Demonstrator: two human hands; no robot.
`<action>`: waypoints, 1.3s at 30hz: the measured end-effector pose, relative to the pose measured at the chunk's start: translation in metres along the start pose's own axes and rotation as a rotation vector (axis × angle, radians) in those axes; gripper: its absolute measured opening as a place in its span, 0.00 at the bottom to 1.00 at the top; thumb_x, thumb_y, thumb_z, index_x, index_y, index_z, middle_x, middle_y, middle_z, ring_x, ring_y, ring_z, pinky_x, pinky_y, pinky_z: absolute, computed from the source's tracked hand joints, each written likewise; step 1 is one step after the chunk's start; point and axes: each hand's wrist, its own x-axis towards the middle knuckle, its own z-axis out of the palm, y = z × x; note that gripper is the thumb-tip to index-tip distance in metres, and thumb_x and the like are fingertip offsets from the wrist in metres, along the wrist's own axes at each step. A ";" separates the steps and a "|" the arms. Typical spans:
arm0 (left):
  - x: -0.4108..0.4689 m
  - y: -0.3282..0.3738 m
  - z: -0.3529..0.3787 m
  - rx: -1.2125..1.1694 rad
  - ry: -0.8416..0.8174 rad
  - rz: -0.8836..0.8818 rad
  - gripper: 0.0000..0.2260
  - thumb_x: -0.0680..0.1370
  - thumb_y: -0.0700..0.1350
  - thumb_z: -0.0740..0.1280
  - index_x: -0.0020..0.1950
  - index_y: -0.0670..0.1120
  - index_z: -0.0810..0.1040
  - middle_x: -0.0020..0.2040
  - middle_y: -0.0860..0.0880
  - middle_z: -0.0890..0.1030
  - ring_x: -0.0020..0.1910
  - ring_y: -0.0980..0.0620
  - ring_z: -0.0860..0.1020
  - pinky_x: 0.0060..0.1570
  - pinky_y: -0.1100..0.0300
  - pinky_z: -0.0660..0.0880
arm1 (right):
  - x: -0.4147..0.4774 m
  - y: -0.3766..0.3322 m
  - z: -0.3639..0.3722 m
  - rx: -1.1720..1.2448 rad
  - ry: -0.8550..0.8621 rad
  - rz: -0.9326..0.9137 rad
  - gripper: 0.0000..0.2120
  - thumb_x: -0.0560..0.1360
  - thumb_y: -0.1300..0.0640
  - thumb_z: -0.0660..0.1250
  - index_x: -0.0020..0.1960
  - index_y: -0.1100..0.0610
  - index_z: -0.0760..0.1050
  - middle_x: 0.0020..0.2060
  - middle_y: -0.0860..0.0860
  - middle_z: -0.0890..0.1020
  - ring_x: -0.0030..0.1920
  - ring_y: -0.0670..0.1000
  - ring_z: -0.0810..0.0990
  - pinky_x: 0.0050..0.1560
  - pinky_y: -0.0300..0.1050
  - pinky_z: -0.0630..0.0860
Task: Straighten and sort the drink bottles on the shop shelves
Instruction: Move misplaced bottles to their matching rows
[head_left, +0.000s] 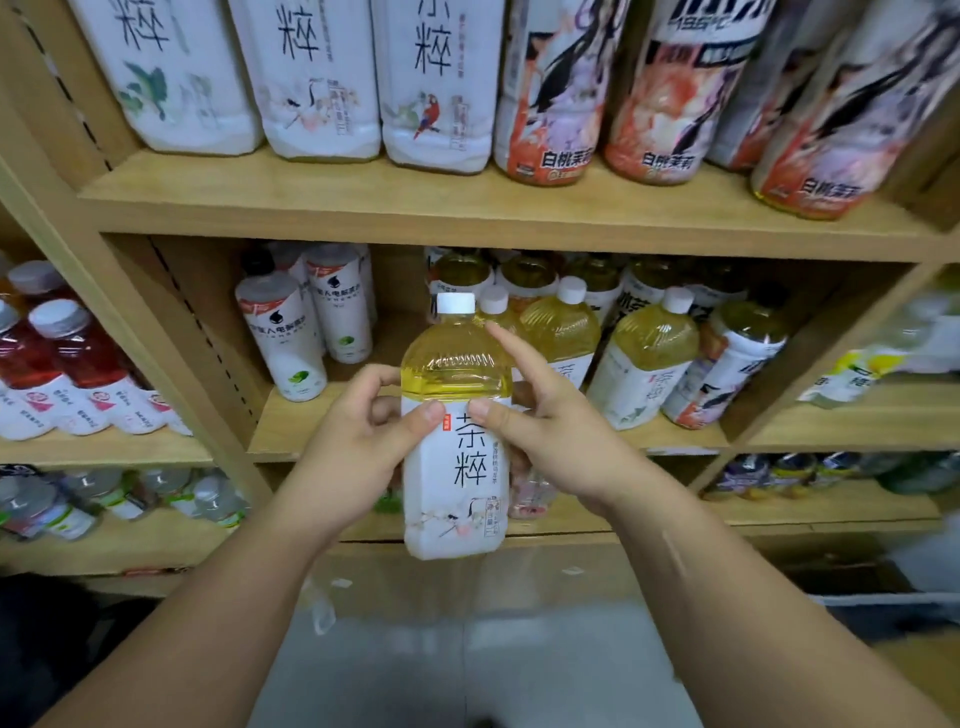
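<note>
Red drinks (67, 364) with white caps stand in a row on the far-left shelf, above a blurred row of clear bottles (78, 504). Next over, white-sleeved bottles (283, 338) stand near the left wall of the pale wooden middle shelf (311, 421). On the upper shelf above them stand three large white-labelled bottles (311, 78).

The left grip (353, 447) is curled round the left side of the tea bottle (457, 467), thumb pressed on the front of its label and fingers wrapped behind. The tea bottle is upright in the air, in front of the middle shelf's front edge. It has a white cap and yellow liquid at the shoulder, and its white label with black characters faces the camera.

The right grip (545, 431) pinches the bottle's right side, thumb on the label just beside the left thumb and lower fingers behind. Its forefinger sticks up straight beside the bottle's shoulder.

Behind and to the right, yellow tea bottles (647, 353) crowd the middle shelf at uneven angles, and a figure-printed bottle (727, 364) leans at the end. Above them stand pink peach-labelled bottles (660, 104).
</note>
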 end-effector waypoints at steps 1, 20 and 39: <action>0.001 0.002 0.006 -0.009 -0.021 0.006 0.19 0.70 0.51 0.72 0.58 0.48 0.76 0.49 0.43 0.87 0.45 0.49 0.87 0.38 0.58 0.82 | -0.009 -0.004 -0.004 -0.003 0.022 0.017 0.34 0.80 0.55 0.71 0.78 0.36 0.60 0.55 0.49 0.86 0.46 0.50 0.86 0.39 0.44 0.78; -0.021 -0.012 0.228 -0.012 -0.545 -0.066 0.18 0.78 0.40 0.71 0.65 0.50 0.73 0.55 0.49 0.87 0.54 0.51 0.86 0.50 0.56 0.82 | -0.212 0.029 -0.120 0.156 0.673 0.085 0.31 0.78 0.62 0.71 0.75 0.42 0.65 0.59 0.52 0.85 0.52 0.48 0.86 0.39 0.43 0.81; -0.018 -0.020 0.534 0.083 -0.642 -0.042 0.22 0.78 0.41 0.73 0.70 0.53 0.71 0.58 0.51 0.86 0.57 0.51 0.85 0.52 0.53 0.80 | -0.356 0.092 -0.385 0.098 0.724 0.033 0.28 0.78 0.58 0.72 0.71 0.36 0.68 0.63 0.46 0.83 0.62 0.48 0.83 0.56 0.46 0.81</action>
